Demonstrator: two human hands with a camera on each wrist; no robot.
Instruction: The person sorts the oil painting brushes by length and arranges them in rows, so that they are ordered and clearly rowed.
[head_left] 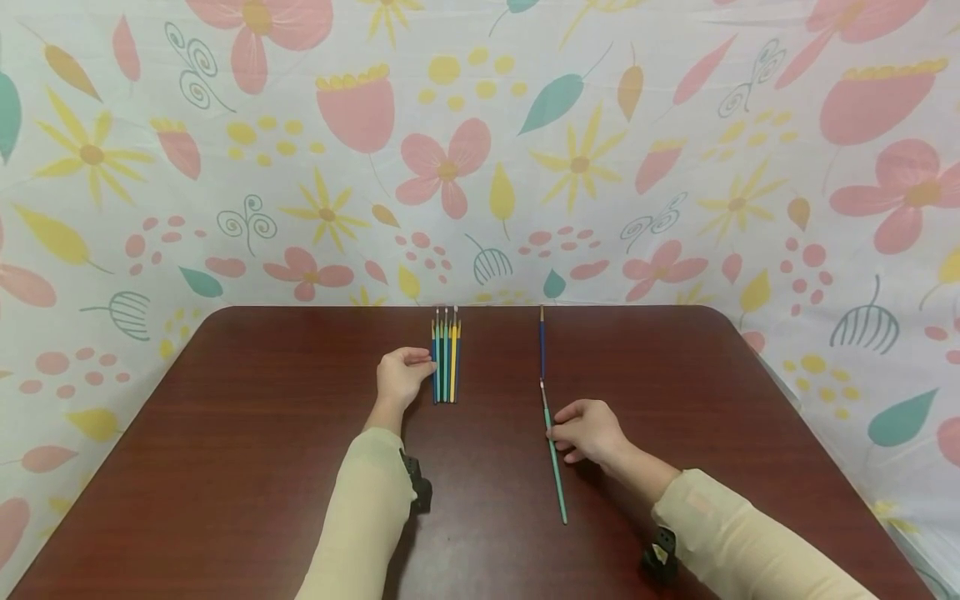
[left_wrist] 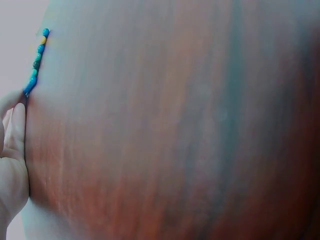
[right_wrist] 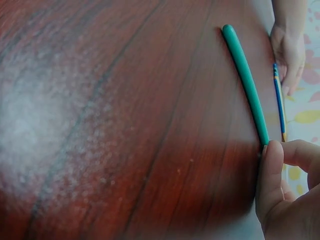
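Observation:
A tight row of several paintbrushes [head_left: 446, 367] with blue, teal, dark, and yellow handles lies on the table, bristles toward the far edge. The left hand [head_left: 402, 375] rests at the left side of this row. Its fairly straight thumb and fingertips touch the leftmost blue brush. In the left wrist view the handle ends [left_wrist: 37, 60] show as a line of coloured tips beyond the fingers. Farther right, the right hand [head_left: 591, 431] pinches a teal paintbrush [head_left: 557, 475] between thumb and fingers. The teal handle [right_wrist: 245, 80] slants across the right wrist view.
A blue paintbrush [head_left: 542, 346] lies by itself at the far edge, its handle end close to the teal brush's bristles. The dark reddish-brown table [head_left: 247, 450] ends against a flower-patterned cloth [head_left: 480, 167]. Each sleeve has a black wrist device [head_left: 417, 483].

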